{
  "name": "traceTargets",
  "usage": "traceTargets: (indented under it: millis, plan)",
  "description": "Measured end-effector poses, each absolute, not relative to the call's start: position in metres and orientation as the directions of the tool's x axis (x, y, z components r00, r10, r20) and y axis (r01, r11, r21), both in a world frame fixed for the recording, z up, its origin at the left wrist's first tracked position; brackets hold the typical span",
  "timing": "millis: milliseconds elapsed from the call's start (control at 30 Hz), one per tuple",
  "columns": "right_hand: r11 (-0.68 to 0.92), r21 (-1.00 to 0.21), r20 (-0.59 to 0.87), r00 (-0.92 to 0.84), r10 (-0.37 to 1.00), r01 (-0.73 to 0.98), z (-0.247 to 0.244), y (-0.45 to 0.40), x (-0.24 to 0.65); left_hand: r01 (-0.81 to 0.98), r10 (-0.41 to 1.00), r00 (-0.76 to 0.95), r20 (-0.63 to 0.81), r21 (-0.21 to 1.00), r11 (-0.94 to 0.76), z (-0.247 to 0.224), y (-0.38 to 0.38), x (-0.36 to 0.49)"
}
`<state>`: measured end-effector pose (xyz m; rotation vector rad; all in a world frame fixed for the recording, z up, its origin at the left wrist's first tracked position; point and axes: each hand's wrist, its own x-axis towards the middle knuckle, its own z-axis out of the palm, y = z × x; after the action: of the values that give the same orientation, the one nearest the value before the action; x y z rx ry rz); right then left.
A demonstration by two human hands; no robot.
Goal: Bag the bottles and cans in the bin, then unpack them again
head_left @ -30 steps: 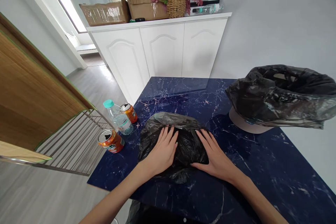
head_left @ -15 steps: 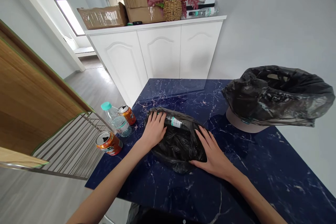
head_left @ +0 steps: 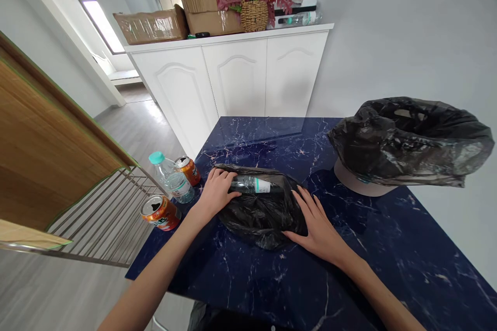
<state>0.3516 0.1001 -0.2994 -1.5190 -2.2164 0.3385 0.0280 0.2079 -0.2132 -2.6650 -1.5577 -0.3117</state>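
A black plastic bag (head_left: 260,220) lies on the table with its mouth facing up. Inside it, near the far rim, rests a clear plastic bottle (head_left: 245,184) with a white and teal label, lying sideways; its left end is hidden by fingers. My left hand (head_left: 215,194) holds the bag's left edge, fingers over the rim and thumb beside the bottle. At the right side, my right hand (head_left: 321,230) grips the bag between thumb and spread fingers. Left of the bag stand an upright bottle with a teal cap (head_left: 173,181) and two orange cans, one nearer (head_left: 163,213), one farther (head_left: 189,169).
A bin lined with a black bag (head_left: 411,139) stands at the right of the dark blue marbled table (head_left: 388,258). A metal rack (head_left: 104,222) adjoins the left edge. Behind is a white cabinet (head_left: 240,77) bearing cardboard boxes (head_left: 155,27) and a flower basket (head_left: 254,15).
My left hand has shifted left to the bag's edge. The bottle in the bag has moved left and lies more level, with more of it showing. My right hand has barely moved.
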Motion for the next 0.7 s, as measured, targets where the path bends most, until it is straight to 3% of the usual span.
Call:
traceTargets:
  millis: [333,533,700]
  plan:
    - [0.393,-0.430,0.243,-0.315,0.917,0.813,-0.302,0.101,0.351,0.811,0.826,0.502,0.258,0.191,-0.552,-0.168,0.176,0.030]
    - [0.394,-0.426,0.238,-0.319,0.917,0.815,-0.302,0.100,0.352,0.706,0.837,0.440,0.326,0.450,-0.547,-0.154,0.155,0.038]
    - [0.397,-0.424,0.236,-0.324,0.916,0.814,-0.303,0.100,0.352,0.534,0.873,0.286,0.394,0.691,-0.487,-0.138,0.129,0.045]
